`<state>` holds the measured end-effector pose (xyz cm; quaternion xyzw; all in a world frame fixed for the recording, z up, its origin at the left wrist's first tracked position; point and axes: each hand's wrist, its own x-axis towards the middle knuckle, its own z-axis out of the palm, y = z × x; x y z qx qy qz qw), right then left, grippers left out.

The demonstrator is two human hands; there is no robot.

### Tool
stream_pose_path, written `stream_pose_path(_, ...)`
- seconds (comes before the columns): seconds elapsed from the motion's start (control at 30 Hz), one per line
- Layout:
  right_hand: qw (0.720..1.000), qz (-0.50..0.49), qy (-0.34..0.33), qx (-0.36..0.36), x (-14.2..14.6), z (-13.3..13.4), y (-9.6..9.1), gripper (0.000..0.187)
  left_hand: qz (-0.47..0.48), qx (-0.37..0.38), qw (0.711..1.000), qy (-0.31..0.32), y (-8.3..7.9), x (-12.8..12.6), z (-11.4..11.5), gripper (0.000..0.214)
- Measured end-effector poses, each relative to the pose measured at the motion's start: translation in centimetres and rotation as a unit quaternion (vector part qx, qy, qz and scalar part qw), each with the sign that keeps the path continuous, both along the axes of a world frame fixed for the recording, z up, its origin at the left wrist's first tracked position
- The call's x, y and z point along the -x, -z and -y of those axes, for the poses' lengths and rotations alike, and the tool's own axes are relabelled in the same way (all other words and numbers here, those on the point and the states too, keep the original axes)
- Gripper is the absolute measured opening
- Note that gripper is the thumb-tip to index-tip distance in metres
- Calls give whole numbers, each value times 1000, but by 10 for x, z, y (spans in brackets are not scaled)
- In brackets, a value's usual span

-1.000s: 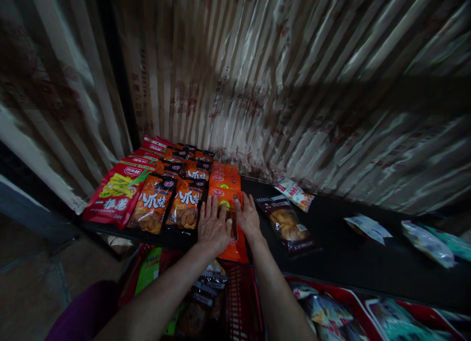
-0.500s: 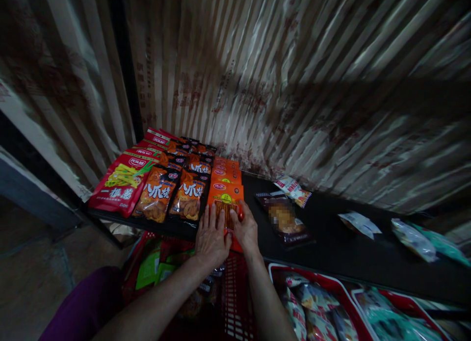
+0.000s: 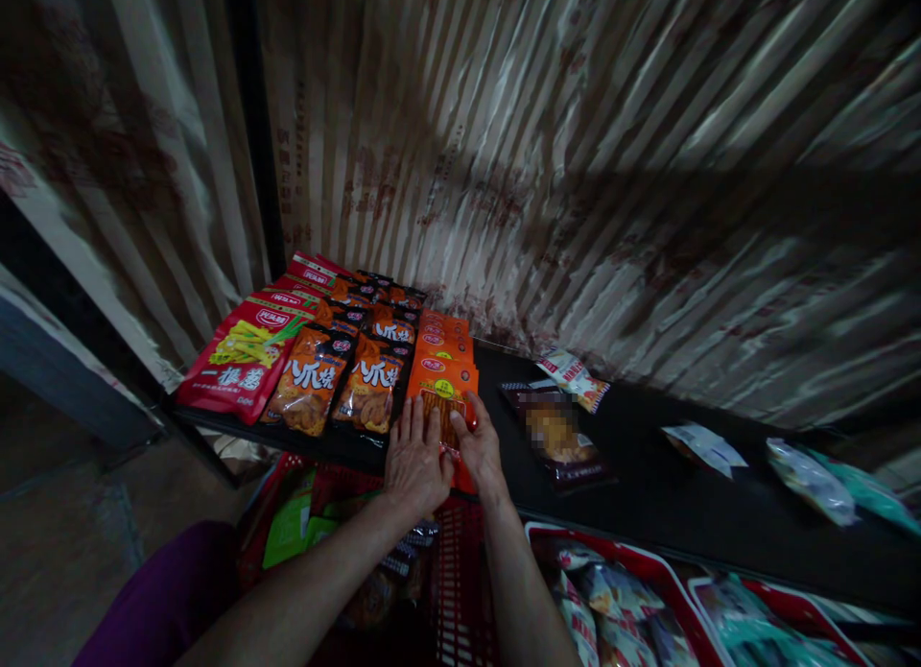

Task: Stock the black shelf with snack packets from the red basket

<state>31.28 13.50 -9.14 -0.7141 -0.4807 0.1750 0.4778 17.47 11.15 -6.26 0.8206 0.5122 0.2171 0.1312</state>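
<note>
Both my hands rest on the front orange snack packet [image 3: 444,391], which heads a row of overlapping orange packets on a black shelf [image 3: 683,504]. My left hand [image 3: 415,454] lies flat on the packet's left part with fingers stretched out. My right hand [image 3: 479,443] presses its right edge, fingers extended. To the left lie rows of brown-orange snack bags [image 3: 311,391] and red packets [image 3: 241,358].
A dark packet [image 3: 557,435] and a small striped packet [image 3: 574,374] lie right of my hands. Pale and teal packets [image 3: 813,475] sit far right. Red baskets [image 3: 611,600] full of snacks stand below the shelf. A curtain [image 3: 576,168] hangs behind.
My hands slid back toward the shelf's front edge along the orange packet, and the packet now lies further onto the shelf. The view shifted slightly.
</note>
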Motion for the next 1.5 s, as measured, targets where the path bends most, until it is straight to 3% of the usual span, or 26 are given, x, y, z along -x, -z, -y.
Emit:
stream_pose_path(0.37, 998, 53, 18, -8, 4, -4, 1, 58, -3, -12, 1000, -10, 4, -2, -4, 63)
stream_pose_path(0.73, 995, 86, 17, 46, 7, -6, -3, 65, -2, -35, 999, -3, 7, -4, -7, 67)
stream_pose_path(1.03, 989, 130, 37, 50, 14, -3, -6, 62, -11, -5, 1000, -11, -11, -4, -10, 63)
stream_pose_path(1.27, 996, 79, 15, 41, 6, -2, -6, 67, -8, 61, 998, -30, -33, -19, -31, 59)
stream_pose_path(1.5, 998, 42, 28, 44, -2, -6, -14, 62, 59, 109, 986, -114, -33, -44, -70, 69)
